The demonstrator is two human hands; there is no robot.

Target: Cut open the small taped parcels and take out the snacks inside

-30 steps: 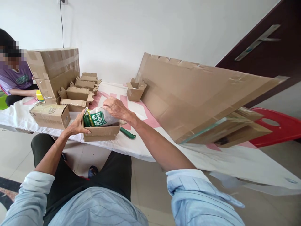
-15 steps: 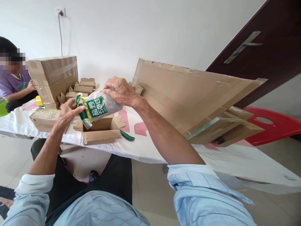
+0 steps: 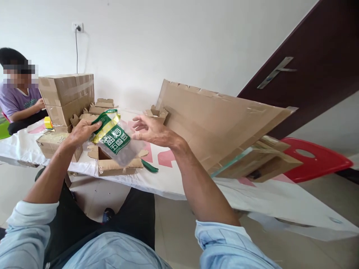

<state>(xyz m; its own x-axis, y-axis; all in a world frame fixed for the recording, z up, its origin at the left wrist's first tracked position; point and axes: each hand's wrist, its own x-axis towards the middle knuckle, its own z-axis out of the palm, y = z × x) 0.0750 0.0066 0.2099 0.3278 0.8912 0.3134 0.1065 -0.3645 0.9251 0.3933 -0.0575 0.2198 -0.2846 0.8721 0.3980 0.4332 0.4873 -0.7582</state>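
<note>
My left hand (image 3: pixel 85 131) is closed, pinching the upper left corner of a clear plastic bag (image 3: pixel 119 140) printed in green and yellow with white characters. The bag is tilted, its see-through lower part hanging over a small open cardboard box (image 3: pixel 119 169) and hiding some of it. At the bag's right edge is my right hand (image 3: pixel 153 130), open, with fingers apart; its thumb is close to the plastic, and I cannot tell whether it touches. A green curved handle (image 3: pixel 150 166) lies beside the box's right end.
Stacked taped cartons (image 3: pixel 66 99) stand at the left, with a closed carton (image 3: pixel 52 142) before them. Small open boxes (image 3: pixel 102 106) sit behind the bag. A large cardboard sheet (image 3: pixel 213 127) leans at the right, near a red chair (image 3: pixel 311 157). A person (image 3: pixel 21 97) sits far left.
My right hand has let go of the bag and opened. The bag has turned so its clear end hangs lower, over the box. My left hand keeps its hold.
</note>
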